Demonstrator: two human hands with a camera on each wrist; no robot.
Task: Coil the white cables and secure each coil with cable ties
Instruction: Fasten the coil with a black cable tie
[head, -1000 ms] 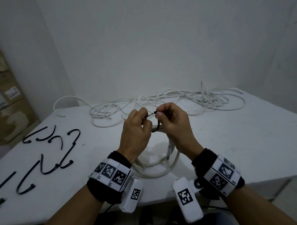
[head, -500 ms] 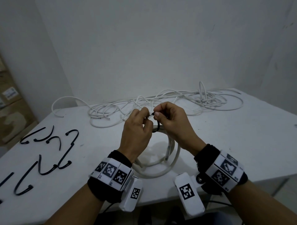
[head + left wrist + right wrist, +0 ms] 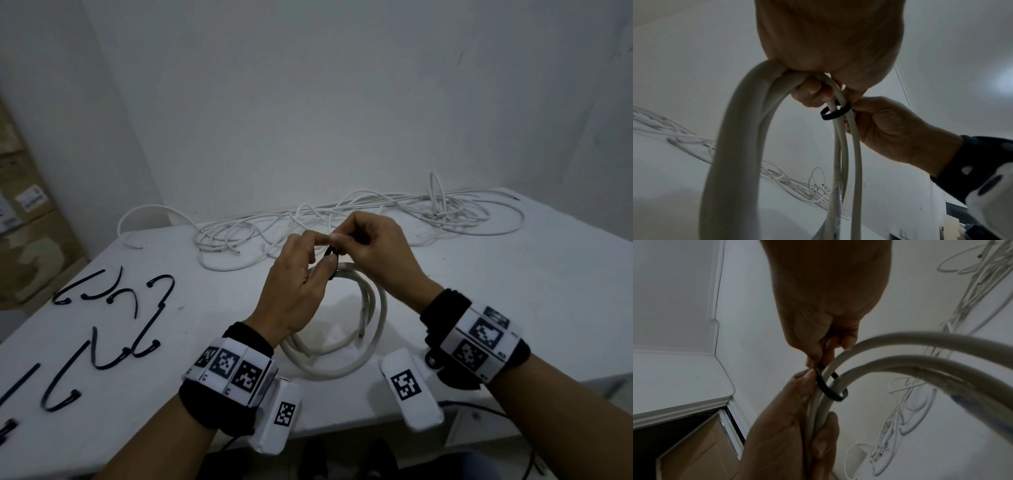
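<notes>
Tightening black tie (image 3: 333, 255) loop, smaller than before

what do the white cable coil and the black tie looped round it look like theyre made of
White cable coil: probably wire in a matte, smooth plastic jacket; it bends in even curves and holds its loops.
Black tie: likely nylon or similar plastic; a thin flat strap with a dull sheen, curving springily round the strands.

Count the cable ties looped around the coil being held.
1: a black cable tie loosely loops the coil near its top, pinched by the right hand. The left hand grips the coil and may hide another.
</notes>
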